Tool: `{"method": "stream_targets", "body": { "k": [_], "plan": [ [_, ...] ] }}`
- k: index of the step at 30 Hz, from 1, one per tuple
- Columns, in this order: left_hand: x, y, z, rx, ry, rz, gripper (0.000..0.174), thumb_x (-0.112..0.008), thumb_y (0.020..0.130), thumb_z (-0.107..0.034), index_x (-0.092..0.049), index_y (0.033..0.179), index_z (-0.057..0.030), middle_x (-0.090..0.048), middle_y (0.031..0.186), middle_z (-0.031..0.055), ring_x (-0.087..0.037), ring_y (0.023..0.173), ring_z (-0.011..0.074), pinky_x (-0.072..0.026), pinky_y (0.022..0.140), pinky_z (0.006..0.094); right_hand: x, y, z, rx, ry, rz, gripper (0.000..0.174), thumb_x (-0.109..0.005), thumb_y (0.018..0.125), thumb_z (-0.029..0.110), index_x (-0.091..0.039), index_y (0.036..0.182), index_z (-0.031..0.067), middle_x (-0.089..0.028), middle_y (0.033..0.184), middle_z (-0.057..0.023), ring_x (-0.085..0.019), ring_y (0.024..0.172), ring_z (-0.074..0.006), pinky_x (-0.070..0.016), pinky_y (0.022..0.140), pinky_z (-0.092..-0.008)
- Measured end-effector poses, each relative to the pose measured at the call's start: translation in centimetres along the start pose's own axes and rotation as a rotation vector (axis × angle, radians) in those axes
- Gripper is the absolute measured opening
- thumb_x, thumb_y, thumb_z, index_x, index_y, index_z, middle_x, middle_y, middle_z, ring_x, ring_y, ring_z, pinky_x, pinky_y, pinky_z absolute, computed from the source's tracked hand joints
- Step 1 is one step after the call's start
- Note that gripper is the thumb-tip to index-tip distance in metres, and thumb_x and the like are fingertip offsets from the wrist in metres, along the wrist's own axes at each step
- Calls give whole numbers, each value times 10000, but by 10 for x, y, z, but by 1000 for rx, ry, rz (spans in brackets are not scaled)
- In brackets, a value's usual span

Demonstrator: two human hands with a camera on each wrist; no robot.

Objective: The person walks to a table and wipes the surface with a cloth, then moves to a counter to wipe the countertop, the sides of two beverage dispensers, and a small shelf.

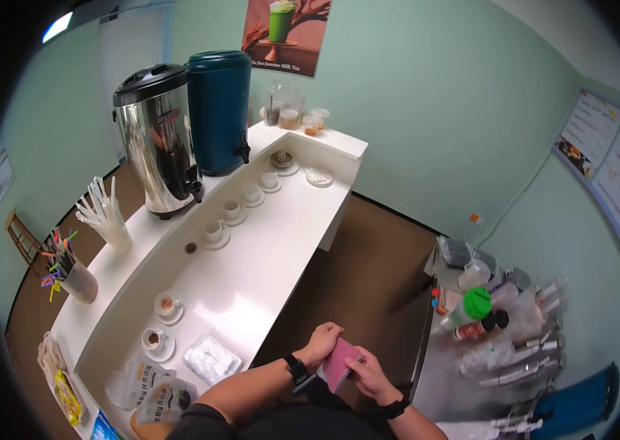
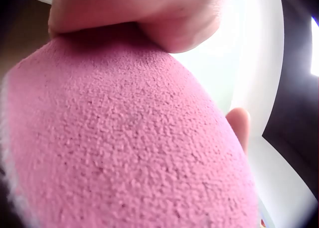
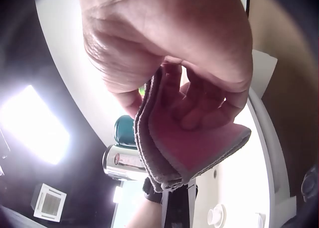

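You hold a pink cloth (image 1: 339,363) in both hands, off the white bench (image 1: 266,271), just past its near right edge and above the brown floor (image 1: 368,271). The cloth is folded double, with a pebbly, fuzzy nap and a paler edge at the fold. Your left hand (image 1: 322,341) has its grip curled over the top. Your right hand (image 1: 370,375) pinches the folded layers, thumb on one face and fingers on the other.
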State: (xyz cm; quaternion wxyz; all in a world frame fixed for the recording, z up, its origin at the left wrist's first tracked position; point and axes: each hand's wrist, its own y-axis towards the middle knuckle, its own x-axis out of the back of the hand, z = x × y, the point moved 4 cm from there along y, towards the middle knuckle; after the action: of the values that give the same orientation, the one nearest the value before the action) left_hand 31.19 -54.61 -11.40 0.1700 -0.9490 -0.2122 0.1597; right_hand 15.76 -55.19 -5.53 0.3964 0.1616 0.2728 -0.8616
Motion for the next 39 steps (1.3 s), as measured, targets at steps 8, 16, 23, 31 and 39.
{"method": "stream_targets", "body": {
  "k": [8,16,23,31,39],
  "plan": [
    [-3,139,-75,-12,-34,-44,210,-534,949,-240,-634,868,-74,-570,746,9,-525,668,107,-427,578,271,64,151,102,39,-198,80,157,-656,913,99,-603,1046,36,-619,921,-26,-609,837,-105,-519,788,-276],
    [119,243,-22,310,-465,-363,179,-483,948,-297,-538,859,-152,-354,592,-57,-314,475,100,-253,443,275,120,280,145,39,-208,27,273,-602,899,75,-600,1157,-13,-663,1046,-84,-645,925,-170,-520,845,-312],
    [222,341,-8,324,-536,-720,152,-496,911,-270,-528,891,-123,-378,578,-3,-342,471,129,-279,442,300,167,404,189,12,-204,-65,253,-617,909,105,-617,1132,-14,-670,992,-59,-634,881,-137,-511,788,-285],
    [236,409,-45,320,-545,-735,153,-445,940,-219,-499,809,-161,-404,573,-49,-340,460,114,-297,454,288,164,563,239,148,-757,-36,241,-610,925,149,-617,1100,-16,-661,958,-55,-618,856,-135,-503,766,-282],
    [270,391,-8,386,-750,-898,123,-496,916,-234,-548,835,-156,-583,667,-12,-607,601,132,-469,547,293,98,689,202,420,-1392,269,299,-641,863,226,-612,1004,-36,-576,1120,-242,-565,1043,-404,-475,909,-440]
  ]
}}
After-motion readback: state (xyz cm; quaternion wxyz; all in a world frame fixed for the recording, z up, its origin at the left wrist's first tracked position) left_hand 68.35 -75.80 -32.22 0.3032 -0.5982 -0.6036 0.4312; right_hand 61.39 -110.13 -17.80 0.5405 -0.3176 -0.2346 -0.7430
